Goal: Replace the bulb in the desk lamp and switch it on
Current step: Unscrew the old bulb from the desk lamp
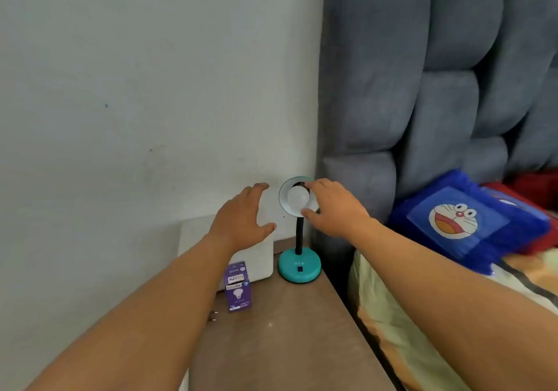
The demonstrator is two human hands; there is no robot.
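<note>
A teal desk lamp with a round base [299,267] and black flexible neck stands at the back of the brown bedside table [280,339]. Its shade faces me, with a white bulb [297,198] in the socket. My right hand [333,209] is at the shade's right rim, fingers spread around it, thumb below the bulb; I cannot tell whether it touches the bulb. My left hand [244,220] hovers open just left of the shade, holding nothing. A purple bulb box [237,286] stands upright on the table, left of the lamp base.
A white boxy object [256,261] sits against the wall behind the bulb box. A grey padded headboard [422,88] rises to the right, with a blue cartoon pillow [465,224] on the bed. A small plug [213,316] lies at the table's left edge.
</note>
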